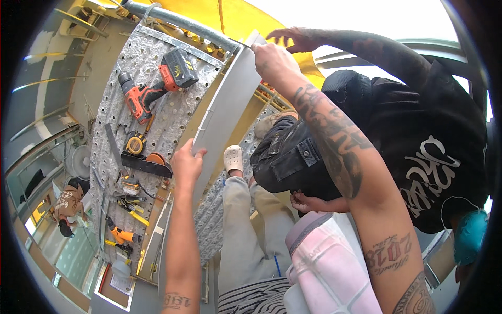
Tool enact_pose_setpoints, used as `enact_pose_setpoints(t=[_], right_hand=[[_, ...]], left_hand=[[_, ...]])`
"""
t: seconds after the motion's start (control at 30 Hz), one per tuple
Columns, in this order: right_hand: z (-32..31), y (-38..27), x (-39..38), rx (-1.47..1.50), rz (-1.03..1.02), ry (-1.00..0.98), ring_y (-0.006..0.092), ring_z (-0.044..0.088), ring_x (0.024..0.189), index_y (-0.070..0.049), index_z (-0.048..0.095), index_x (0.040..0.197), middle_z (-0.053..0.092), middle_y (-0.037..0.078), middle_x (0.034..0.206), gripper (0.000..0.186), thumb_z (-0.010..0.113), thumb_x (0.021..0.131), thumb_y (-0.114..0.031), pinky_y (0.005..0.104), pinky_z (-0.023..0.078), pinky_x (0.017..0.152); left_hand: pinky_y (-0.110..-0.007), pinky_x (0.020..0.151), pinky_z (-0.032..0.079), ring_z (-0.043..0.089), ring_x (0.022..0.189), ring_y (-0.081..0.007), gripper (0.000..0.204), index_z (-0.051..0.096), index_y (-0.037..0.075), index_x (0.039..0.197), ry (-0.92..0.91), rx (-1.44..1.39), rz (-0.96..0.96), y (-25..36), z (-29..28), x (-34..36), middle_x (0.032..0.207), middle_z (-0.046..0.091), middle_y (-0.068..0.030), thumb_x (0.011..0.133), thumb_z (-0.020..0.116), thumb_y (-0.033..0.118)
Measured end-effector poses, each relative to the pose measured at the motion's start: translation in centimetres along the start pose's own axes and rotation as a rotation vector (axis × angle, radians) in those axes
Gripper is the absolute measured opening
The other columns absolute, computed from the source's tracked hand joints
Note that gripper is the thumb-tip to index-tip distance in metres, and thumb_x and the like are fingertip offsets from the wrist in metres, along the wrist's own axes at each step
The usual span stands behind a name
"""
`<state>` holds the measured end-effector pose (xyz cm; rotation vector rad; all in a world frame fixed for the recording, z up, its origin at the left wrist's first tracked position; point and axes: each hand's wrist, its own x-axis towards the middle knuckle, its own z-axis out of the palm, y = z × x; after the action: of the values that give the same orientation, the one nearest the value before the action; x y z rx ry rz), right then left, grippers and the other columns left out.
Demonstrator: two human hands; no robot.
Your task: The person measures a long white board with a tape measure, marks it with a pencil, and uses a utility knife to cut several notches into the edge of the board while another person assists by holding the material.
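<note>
Panel (226,104), grey, left fingers (186,149) and right fingers (260,49) holding its edges, drill (138,100) on platform (141,55).

Black fabric T-shirt (423,120), right: white script.
Tattooed right arm (361,183), lower right: dark digits, lettering.
Pink-and-white fabric (332,267), lower centre: small capitals.

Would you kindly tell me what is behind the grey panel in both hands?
Beyond the grey panel, to its left, shows a perforated metal plank with a cordless drill; anything directly behind the panel is covered.

bright daylight | washed-out glare upper right | fisheye-bent, black-rimmed edges
</note>
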<state>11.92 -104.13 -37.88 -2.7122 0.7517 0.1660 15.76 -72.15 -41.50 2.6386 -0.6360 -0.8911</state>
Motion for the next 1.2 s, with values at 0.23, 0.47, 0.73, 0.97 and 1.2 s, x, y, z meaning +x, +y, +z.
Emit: enact_pose_setpoints(t=[0.23, 0.47, 0.73, 0.97, 1.2], right_hand=[[-2.2, 0.4, -3.1, 0.033, 0.003, -0.031, 0.0368, 0.067, 0.083, -0.002, 0.069, 0.102, 0.068, 0.022, 0.088, 0.025, 0.052, 0.084, -0.007, 0.046, 0.053, 0.075], [-2.9, 1.3, -2.9, -0.01, 0.008, -0.06, 0.0363, 0.067, 0.086, -0.004, 0.067, 0.11, 0.068, 0.023, 0.09, 0.032, 0.05, 0.084, -0.006, 0.0451, 0.053, 0.078], [-2.0, 1.0, -3.5, -0.013, -0.026, -0.039, 0.0375, 0.067, 0.082, -0.005, 0.067, 0.108, 0.068, 0.023, 0.087, 0.03, 0.05, 0.083, -0.005, 0.0473, 0.053, 0.076], [-1.0, -0.1, 1.5, 0.052, 0.01, -0.048, 0.0358, 0.07, 0.08, 0.004, 0.068, 0.082, 0.069, 0.024, 0.085, 0.021, 0.05, 0.083, -0.006, 0.0428, 0.056, 0.074], [0.7, -0.9, 0.5, 0.065, 0.031, -0.116, 0.0364, 0.069, 0.088, 0.001, 0.071, 0.087, 0.069, 0.024, 0.092, 0.023, 0.049, 0.084, -0.006, 0.0444, 0.055, 0.079]], left_hand=[[-0.048, 0.076, 0.049, 0.065, 0.091, -0.0405, 0.032, 0.065, 0.009, 0.107, 0.013, -0.042, -0.018, -1.8, -1.5, 0.9, 0.092, 0.07, -0.0197, 0.079, 0.074, 0.02], [-0.048, 0.079, 0.049, 0.065, 0.094, -0.0397, 0.032, 0.063, 0.008, 0.111, -0.029, -0.07, 0.048, -2.0, 0.1, 0.7, 0.096, 0.069, -0.0199, 0.081, 0.071, 0.018], [-0.045, 0.073, 0.051, 0.066, 0.091, -0.0401, 0.03, 0.059, 0.007, 0.114, -0.024, -0.283, 0.208, -2.4, -0.5, 1.1, 0.093, 0.069, -0.0208, 0.085, 0.067, 0.014], [-0.043, 0.073, 0.051, 0.065, 0.093, -0.0398, 0.026, 0.059, 0.004, 0.109, 0.006, -0.089, 0.159, -1.6, 0.2, 1.4, 0.095, 0.069, -0.0203, 0.085, 0.068, 0.01], [-0.042, 0.074, 0.051, 0.067, 0.091, -0.0382, 0.027, 0.061, 0.005, 0.109, -0.002, -0.104, 0.128, -2.9, 0.0, 1.7, 0.095, 0.069, -0.0199, 0.084, 0.069, 0.011]])
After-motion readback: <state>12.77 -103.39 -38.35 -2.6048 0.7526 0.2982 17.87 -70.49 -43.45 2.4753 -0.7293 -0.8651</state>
